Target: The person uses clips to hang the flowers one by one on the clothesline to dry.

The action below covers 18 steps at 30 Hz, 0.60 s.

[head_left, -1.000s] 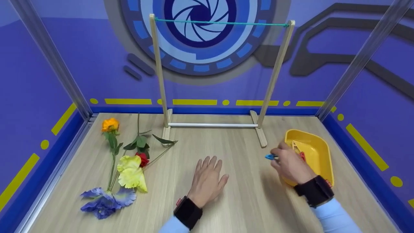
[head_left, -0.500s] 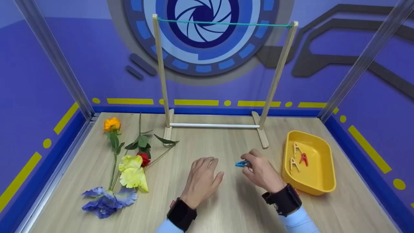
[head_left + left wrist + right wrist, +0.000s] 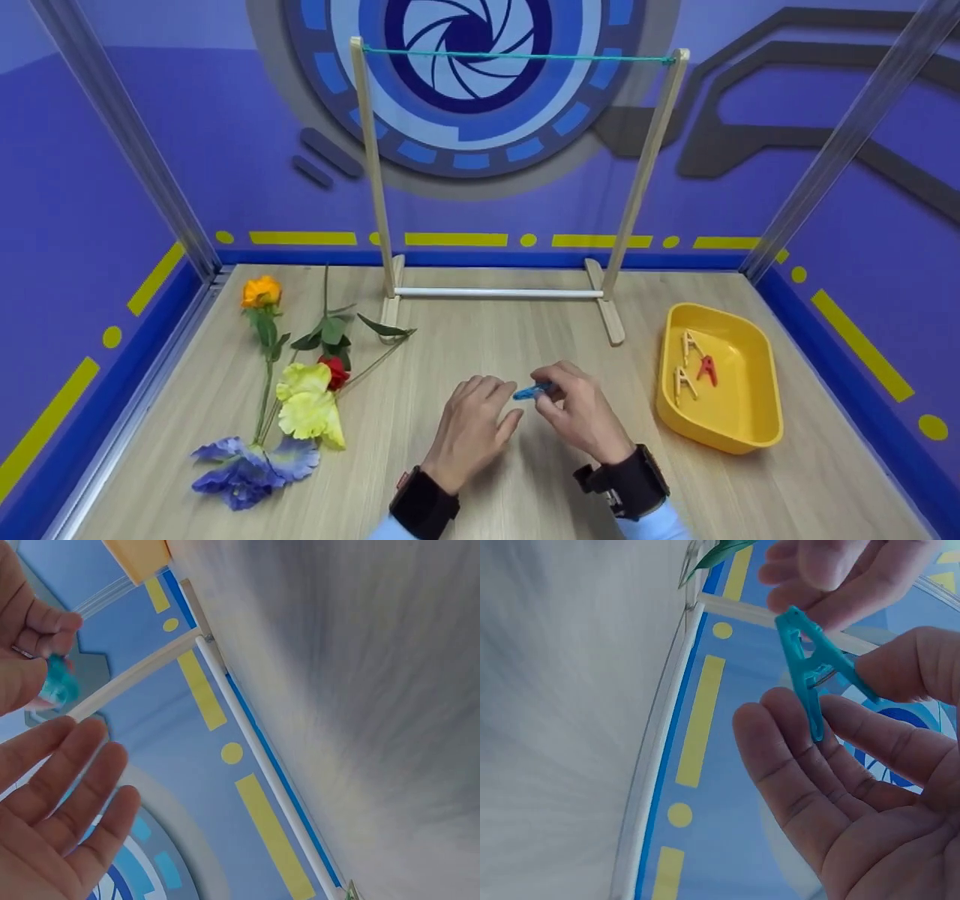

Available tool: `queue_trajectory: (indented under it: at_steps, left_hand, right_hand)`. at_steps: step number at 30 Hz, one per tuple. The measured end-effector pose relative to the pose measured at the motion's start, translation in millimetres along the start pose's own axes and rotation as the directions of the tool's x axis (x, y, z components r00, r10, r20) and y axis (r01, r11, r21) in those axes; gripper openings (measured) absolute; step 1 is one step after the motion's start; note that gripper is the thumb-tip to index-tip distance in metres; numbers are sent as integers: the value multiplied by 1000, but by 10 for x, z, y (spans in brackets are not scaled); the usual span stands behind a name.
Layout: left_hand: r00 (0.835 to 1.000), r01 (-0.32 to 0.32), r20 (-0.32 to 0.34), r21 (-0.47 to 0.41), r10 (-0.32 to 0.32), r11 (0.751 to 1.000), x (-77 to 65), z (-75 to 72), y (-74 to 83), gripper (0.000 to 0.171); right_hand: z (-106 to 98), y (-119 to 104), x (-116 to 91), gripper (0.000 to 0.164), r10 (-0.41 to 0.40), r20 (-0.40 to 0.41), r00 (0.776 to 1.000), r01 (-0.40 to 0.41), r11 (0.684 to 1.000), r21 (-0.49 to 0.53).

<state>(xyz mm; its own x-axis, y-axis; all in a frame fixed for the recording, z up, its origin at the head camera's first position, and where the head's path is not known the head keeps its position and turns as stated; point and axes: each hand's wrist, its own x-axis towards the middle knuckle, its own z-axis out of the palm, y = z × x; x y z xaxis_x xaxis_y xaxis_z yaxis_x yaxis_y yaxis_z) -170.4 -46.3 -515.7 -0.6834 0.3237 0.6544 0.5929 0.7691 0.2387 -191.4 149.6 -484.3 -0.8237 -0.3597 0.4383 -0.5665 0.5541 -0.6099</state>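
My right hand (image 3: pixel 585 412) pinches a blue clothespin (image 3: pixel 810 664) by its handle ends, thumb on one leg and fingers on the other. In the head view the clothespin's jaw end points left, close to the fingertips of my left hand (image 3: pixel 471 427). That left hand holds nothing, its fingers relaxed and slightly bent over the wooden table (image 3: pixel 510 345). The left wrist view shows its palm side, with the blue clothespin (image 3: pixel 60 682) blurred just beyond. Off to the right, a yellow tray (image 3: pixel 739 420) holds a red clothespin (image 3: pixel 707 370) and two pale wooden clothespins (image 3: pixel 684 384).
A wooden frame (image 3: pixel 643 172) stands at the back, with a green string (image 3: pixel 517 55) tied between its posts and a white rod (image 3: pixel 499 293) low down. Artificial flowers lie at left: orange (image 3: pixel 262 292), red (image 3: pixel 335 373), yellow (image 3: pixel 309 405) and blue-purple (image 3: pixel 251 472). Walls enclose three sides.
My right hand has carried the blue clothespin from over the yellow tray leftward to beside my left hand. The left hand has shifted slightly, its fingers now more bent.
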Motion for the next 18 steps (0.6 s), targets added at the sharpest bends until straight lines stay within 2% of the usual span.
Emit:
queue_trajectory:
  at_steps: [4,8,13,15,18]
  left_hand:
    - [999,-24,-28,-31,23,999,3,13,4,27]
    - [993,-76,-100,-62,69,995,17,30,-5,22]
    - [980,-120,-172,-95,103,988,43,46,-25,15]
    - [978,-127,-178,-106,107,986,51,46,-32,14]
    - [978,-133,-175,-119,111,984,59,40,-36,14]
  right_hand:
    - [7,-9,-11,14,28,15,1000,-29,994,106]
    - [-16,-12,-21,10,47,49,998,-57,976,210]
    - [-55,-13,-33,8,94,108,990,-128,919,373]
    - [-72,-15,-33,9,122,134,984,-168,892,421]
    - [-93,-22,-36,9,145,154,977,-200,872,446]
